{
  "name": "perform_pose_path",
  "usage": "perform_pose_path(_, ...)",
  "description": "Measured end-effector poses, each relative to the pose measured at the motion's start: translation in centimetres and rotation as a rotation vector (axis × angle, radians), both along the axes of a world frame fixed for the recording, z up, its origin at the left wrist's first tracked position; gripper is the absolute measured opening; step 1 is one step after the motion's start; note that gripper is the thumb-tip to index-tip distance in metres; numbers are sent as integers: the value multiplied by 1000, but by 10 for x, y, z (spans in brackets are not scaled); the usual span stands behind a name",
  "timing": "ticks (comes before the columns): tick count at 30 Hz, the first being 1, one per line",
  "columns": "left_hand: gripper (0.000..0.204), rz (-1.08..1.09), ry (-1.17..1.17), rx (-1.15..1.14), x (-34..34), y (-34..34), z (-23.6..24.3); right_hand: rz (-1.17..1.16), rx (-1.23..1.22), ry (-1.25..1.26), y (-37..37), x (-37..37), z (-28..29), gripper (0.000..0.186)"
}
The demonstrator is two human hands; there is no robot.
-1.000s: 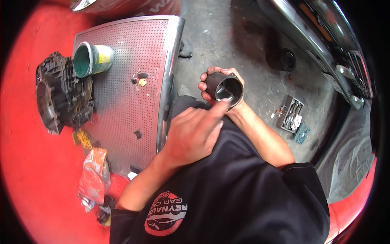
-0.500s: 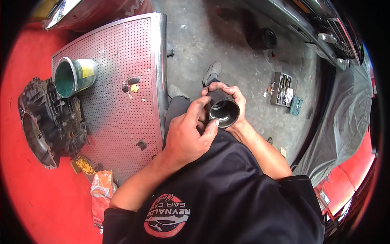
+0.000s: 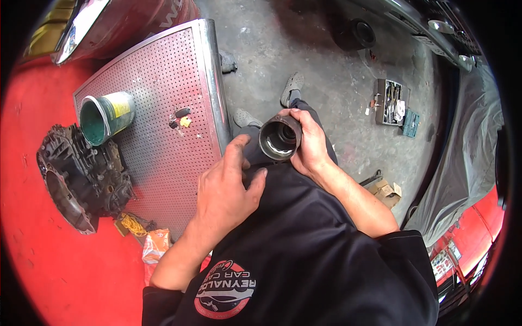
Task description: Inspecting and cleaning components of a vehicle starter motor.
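Note:
My right hand [image 3: 310, 144] grips a dark, hollow cylindrical metal part [image 3: 266, 133], its round mouth turned up toward me and showing a shiny ring inside. Just to the lower left of it, my left hand [image 3: 225, 190] is open, with index finger and thumb apart and nothing seen between them. Both hands are over my dark shirt and trousers. To the left, a perforated metal bench top [image 3: 168, 157] carries a tub [image 3: 118, 112] with green inside and some small dark and yellow pieces [image 3: 184, 120].
A large transmission housing [image 3: 81, 185] lies at the left by a red surface. An open toolbox [image 3: 389, 100] and a cardboard box [image 3: 389, 193] sit on the concrete floor at the right. A vehicle bumper [image 3: 424, 38] and a draped grey cover [image 3: 451, 168] line the right edge.
My left hand has come away from the metal part, down and to the left, its fingers parted. The part, in my right hand, has shifted slightly left and up from half a second ago.

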State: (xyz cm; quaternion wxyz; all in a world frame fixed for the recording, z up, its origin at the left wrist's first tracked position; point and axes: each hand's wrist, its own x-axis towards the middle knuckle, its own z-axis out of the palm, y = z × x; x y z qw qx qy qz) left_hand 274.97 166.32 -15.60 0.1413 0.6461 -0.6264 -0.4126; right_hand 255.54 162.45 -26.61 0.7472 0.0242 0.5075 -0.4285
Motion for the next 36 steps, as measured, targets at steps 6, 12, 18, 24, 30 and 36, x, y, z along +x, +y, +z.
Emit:
perform_pose_path(6, 70, -361, -292, 66, -38, -37, -2, 18, -26, 4, -18, -10, -1, 29)
perform_pose_path(12, 55, -279, -276, 61, -71, -60, -27, -31, -59, 2, -40, -26, -4, 29)
perform_pose_path(18, 50, -76, -132, 23, -94, -78, -41, -77, -69, -41, -69, -36, -13, 29)
perform_pose_path(24, 45, 52, -89, -14, -105, -93, -58, -60, -58, 22, -96, -36, -21, 29)
perform_pose_path(30, 70, 191, 105, -50, -111, -117, -41, 27, -103, -87, -143, -37, -15, 30)
perform_pose_path(36, 79, 299, 260, -346, -91, -95, -22, 105, -61, -785, -165, -45, -21, 33)
